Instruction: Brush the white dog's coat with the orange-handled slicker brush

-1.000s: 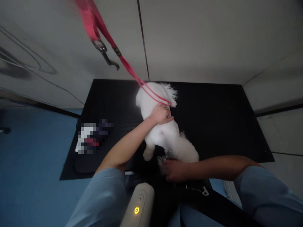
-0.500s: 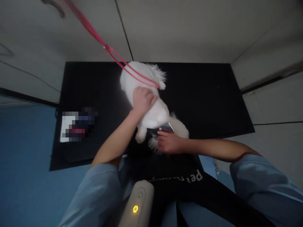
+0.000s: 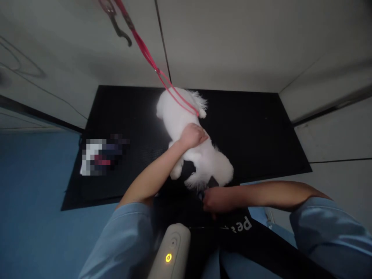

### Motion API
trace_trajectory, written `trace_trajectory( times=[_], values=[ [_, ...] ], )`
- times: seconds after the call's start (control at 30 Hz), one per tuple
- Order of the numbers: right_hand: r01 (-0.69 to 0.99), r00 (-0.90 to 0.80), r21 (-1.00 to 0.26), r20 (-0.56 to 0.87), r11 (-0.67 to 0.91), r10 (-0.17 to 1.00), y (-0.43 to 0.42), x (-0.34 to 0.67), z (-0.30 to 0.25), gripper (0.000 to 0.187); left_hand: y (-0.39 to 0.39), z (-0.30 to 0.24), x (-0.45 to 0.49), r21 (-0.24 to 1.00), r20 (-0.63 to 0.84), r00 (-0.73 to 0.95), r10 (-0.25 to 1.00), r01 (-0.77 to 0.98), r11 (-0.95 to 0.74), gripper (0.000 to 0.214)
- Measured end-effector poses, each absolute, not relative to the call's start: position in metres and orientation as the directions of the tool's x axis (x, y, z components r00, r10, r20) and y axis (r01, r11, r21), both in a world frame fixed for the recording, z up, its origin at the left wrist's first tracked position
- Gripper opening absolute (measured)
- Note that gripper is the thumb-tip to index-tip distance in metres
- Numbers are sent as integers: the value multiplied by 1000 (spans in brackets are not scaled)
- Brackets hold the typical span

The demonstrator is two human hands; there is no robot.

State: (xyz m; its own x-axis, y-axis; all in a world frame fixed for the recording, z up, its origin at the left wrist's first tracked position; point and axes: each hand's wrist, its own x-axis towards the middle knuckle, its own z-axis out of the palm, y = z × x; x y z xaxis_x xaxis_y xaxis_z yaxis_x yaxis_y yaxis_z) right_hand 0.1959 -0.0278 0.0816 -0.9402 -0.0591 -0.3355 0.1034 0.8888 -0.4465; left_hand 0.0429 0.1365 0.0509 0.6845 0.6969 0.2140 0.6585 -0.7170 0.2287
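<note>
A white, fluffy dog [image 3: 180, 112] is on a black-topped table [image 3: 250, 128]. A thin red leash loop [image 3: 180, 98] goes round its body. My left hand [image 3: 193, 135] presses on the dog's back with curled fingers in the coat. Lower right, beside the shaggy hair at what looks like the head end, my right hand [image 3: 217, 199] is closed round a dark, flat-headed grooming brush [image 3: 213, 181]. Only part of that tool shows, and its bristle side is hidden. Its head lies close to the hanging hair; whether it touches cannot be told.
Blurred-out items [image 3: 101, 157] lie on the table's left end. The leash rises to a dark hook [image 3: 122, 35] by the pale wall. A white device with a yellow light [image 3: 170, 254] sits in front of my chest, over a black apron [image 3: 209, 240].
My right hand has moved down towards me with the brush, off the dog's hair. My left hand still rests on the dog. The view has shifted, and the dog's head end shows more fully.
</note>
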Motion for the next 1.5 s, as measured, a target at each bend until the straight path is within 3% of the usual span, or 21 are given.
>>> trace_trajectory(
  times=[0.03, 0.17, 0.3, 0.37, 0.47, 0.6, 0.77, 0.87, 0.93, 1.07, 1.2, 1.23, 1.37, 1.5],
  values=[
    [85, -946, -450, -318, 889, -71, -27, 195, 81, 21, 141, 58, 51, 203, 156, 689, 707, 678, -706, 43],
    [255, -940, -233, -289, 938, 184, -15, 193, 78, 18, 148, 77, 76, 147, -69, 636, 769, 769, -622, 47],
    [116, -935, -432, -351, 894, -48, -11, 198, 81, 20, 154, 87, 84, 179, -181, 593, 785, 804, -567, 49],
    [137, -947, -399, -321, 907, 2, -6, 199, 86, 20, 156, 91, 83, 180, -195, 575, 795, 817, -547, 52],
    [241, -930, -252, -338, 937, 148, 2, 200, 93, 22, 157, 93, 78, 183, -202, 558, 804, 829, -529, 54],
    [211, -903, -322, -426, 923, 58, 3, 200, 98, 25, 159, 90, 75, 204, -183, 586, 790, 808, -552, 54],
    [266, -904, -195, -390, 944, 174, -4, 203, 103, 21, 163, 82, 77, 203, -129, 561, 818, 822, -532, 51],
    [247, -883, -336, -464, 909, 69, -14, 208, 107, 24, 165, 78, 76, 238, -81, 573, 816, 806, -542, 49],
    [198, -915, -410, -403, 890, 18, -13, 208, 107, 23, 165, 77, 74, 260, -56, 566, 823, 804, -535, 47],
    [241, -933, -281, -330, 929, 142, -3, 208, 102, 18, 163, 77, 68, 275, -55, 552, 832, 810, -518, 49],
    [130, -929, -437, -366, 890, -44, -7, 212, 102, 23, 161, 77, 59, 257, -26, 573, 819, 796, -549, 51],
    [112, -937, -442, -346, 890, -54, -7, 211, 102, 24, 161, 76, 57, 255, -11, 571, 821, 796, -549, 51],
    [202, -932, -292, -351, 935, 92, -5, 207, 101, 22, 162, 75, 52, 243, 38, 554, 831, 802, -546, 50],
    [109, -934, -438, -352, 892, -59, -5, 205, 96, 27, 163, 74, 54, 243, 34, 572, 819, 790, -562, 49]
  ],
)
